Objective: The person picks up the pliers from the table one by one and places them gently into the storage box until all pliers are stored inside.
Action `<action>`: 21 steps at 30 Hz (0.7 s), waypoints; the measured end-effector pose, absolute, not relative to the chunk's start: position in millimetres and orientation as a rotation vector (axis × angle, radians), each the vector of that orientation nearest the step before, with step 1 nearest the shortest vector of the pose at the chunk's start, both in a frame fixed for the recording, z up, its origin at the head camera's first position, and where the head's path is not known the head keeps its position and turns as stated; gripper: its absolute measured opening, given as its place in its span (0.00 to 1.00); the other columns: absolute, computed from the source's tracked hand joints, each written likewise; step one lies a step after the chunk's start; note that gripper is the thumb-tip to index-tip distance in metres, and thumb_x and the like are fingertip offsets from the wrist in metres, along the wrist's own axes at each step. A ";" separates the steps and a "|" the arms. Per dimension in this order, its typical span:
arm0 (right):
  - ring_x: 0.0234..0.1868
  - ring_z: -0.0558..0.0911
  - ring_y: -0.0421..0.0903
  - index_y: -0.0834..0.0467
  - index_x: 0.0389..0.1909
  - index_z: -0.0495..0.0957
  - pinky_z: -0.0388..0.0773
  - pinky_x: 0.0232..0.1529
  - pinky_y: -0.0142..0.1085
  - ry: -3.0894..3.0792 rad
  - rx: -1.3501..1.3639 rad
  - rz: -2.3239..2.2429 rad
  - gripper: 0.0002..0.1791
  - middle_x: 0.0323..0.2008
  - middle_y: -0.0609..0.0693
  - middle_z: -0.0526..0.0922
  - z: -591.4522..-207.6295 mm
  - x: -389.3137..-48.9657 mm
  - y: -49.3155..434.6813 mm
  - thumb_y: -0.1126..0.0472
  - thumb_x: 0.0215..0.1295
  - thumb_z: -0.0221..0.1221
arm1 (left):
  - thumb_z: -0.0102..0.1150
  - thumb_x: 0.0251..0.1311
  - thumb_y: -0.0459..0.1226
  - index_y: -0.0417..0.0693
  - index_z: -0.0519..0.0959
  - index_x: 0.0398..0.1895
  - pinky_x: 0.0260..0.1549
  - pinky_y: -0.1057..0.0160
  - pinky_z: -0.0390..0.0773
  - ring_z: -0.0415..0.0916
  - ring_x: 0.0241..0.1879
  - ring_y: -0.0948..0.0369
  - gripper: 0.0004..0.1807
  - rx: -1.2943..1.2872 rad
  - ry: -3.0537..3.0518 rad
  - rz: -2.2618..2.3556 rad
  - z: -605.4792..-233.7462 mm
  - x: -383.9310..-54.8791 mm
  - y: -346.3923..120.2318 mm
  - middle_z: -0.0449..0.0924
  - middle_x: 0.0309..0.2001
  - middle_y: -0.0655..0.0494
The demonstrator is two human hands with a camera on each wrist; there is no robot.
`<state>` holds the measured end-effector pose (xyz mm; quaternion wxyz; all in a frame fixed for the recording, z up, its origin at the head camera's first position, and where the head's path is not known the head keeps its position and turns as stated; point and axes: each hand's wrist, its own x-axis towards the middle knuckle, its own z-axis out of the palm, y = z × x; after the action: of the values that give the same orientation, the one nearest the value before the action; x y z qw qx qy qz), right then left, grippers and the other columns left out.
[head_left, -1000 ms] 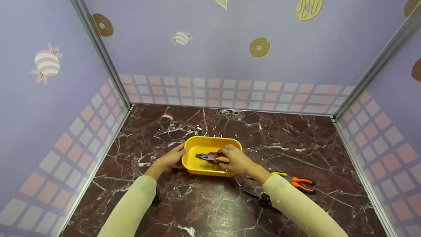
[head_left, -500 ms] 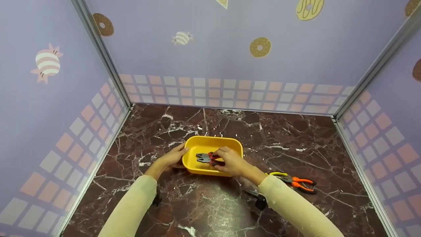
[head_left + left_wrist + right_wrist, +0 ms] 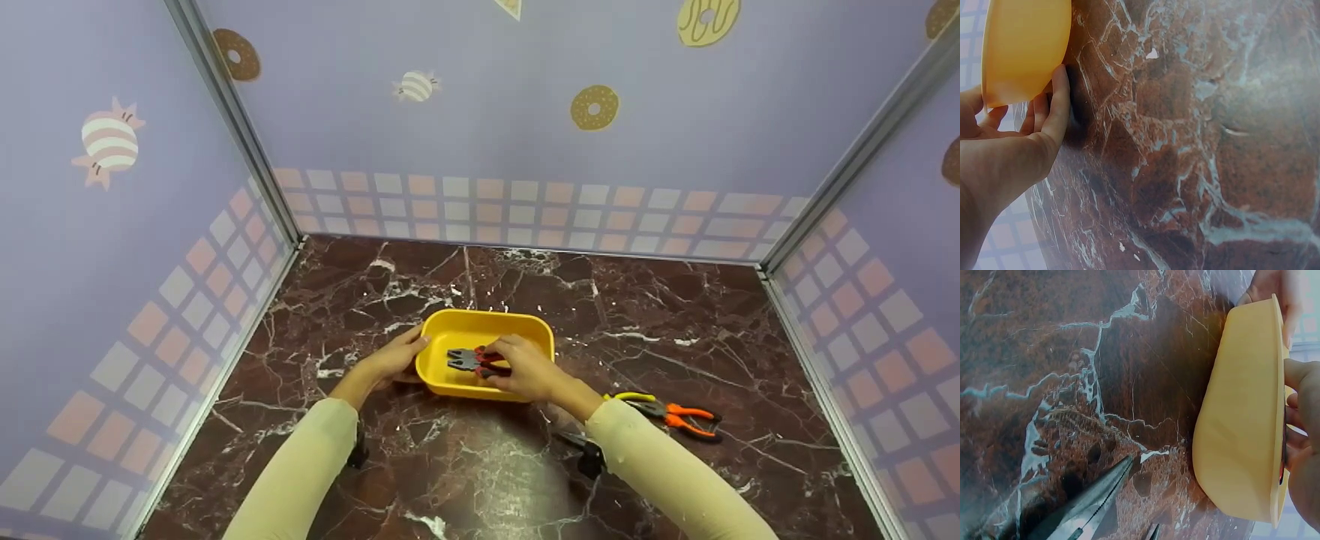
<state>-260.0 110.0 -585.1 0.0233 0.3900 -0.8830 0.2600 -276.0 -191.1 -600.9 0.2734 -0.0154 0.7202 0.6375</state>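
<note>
A yellow plastic bin (image 3: 480, 322) stands on the dark marbled surface in the head view. My left hand (image 3: 386, 358) grips its left end, thumb over the rim; in the left wrist view the fingers (image 3: 1060, 101) reach under the bin's outer wall. Inside the bin is a pair of pliers (image 3: 463, 360) with red and black handles, its metal jaws spread apart and pointing left. My right hand (image 3: 529, 369) holds those handles, covering part of them. Seen from the right wrist, the bin's wall (image 3: 1235, 416) hides most of the pliers.
Right of the bin lie orange-handled pliers (image 3: 690, 411) and a yellow-handled tool (image 3: 634, 396). Nearer, a tool with a black handle (image 3: 591, 459) is partly under the right sleeve; long tapered metal jaws appear low in the right wrist view. Patterned panels (image 3: 480, 135) enclose the surface.
My right hand has shifted slightly left in the bin, and the pliers' jaws have spread apart since one second ago. Over the last half second hardly anything moves. My left hand stays on the bin.
</note>
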 end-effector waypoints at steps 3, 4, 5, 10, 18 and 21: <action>0.53 0.83 0.54 0.62 0.57 0.84 0.79 0.58 0.49 -2.766 1.177 0.827 0.25 0.51 0.55 0.85 -586.8 -261.2 110.2 0.54 0.65 0.75 | 0.39 0.87 0.46 0.56 0.44 0.89 0.57 0.40 0.83 0.81 0.60 0.46 0.34 -0.049 1.920 1.743 -598.3 -274.6 -190.0 0.68 0.74 0.36; 0.53 0.83 0.54 0.62 0.57 0.84 0.79 0.58 0.49 -2.776 1.167 0.833 0.25 0.51 0.55 0.85 -587.5 -261.7 110.3 0.54 0.64 0.75 | 0.39 0.87 0.45 0.55 0.45 0.88 0.57 0.39 0.82 0.80 0.60 0.45 0.34 -0.050 1.914 1.756 -597.5 -274.1 -189.5 0.68 0.74 0.36; 0.53 0.83 0.54 0.62 0.57 0.84 0.79 0.58 0.50 -2.784 1.162 0.838 0.25 0.51 0.55 0.85 -588.4 -262.3 110.4 0.53 0.64 0.76 | 0.39 0.87 0.45 0.55 0.46 0.88 0.57 0.39 0.82 0.80 0.61 0.45 0.33 -0.053 1.910 1.761 -596.9 -273.9 -189.2 0.68 0.73 0.36; 0.52 0.85 0.53 0.63 0.56 0.84 0.81 0.59 0.49 -2.794 1.169 0.847 0.25 0.50 0.55 0.87 -592.2 -265.4 109.5 0.54 0.64 0.76 | 0.40 0.87 0.45 0.54 0.46 0.88 0.57 0.39 0.82 0.80 0.61 0.43 0.33 -0.057 1.908 1.769 -596.6 -273.5 -188.3 0.68 0.74 0.35; 0.51 0.86 0.53 0.62 0.54 0.85 0.81 0.57 0.48 -2.819 1.178 0.780 0.23 0.49 0.55 0.89 -593.2 -267.9 107.4 0.53 0.63 0.75 | 0.38 0.87 0.47 0.56 0.44 0.89 0.56 0.41 0.83 0.82 0.58 0.48 0.34 -0.033 1.935 1.722 -601.8 -275.9 -191.4 0.68 0.74 0.37; 0.52 0.86 0.54 0.62 0.54 0.85 0.81 0.57 0.48 -2.840 1.176 0.786 0.23 0.50 0.55 0.89 -593.7 -268.2 106.7 0.54 0.64 0.75 | 0.38 0.86 0.48 0.58 0.44 0.89 0.56 0.42 0.84 0.82 0.58 0.51 0.34 -0.027 1.959 1.688 -604.7 -278.5 -193.1 0.67 0.75 0.39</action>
<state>-268.2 106.7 -593.7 -0.0157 0.3705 -0.8950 0.2478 -278.5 -193.1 -604.7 0.2741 -0.0102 0.7285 0.6277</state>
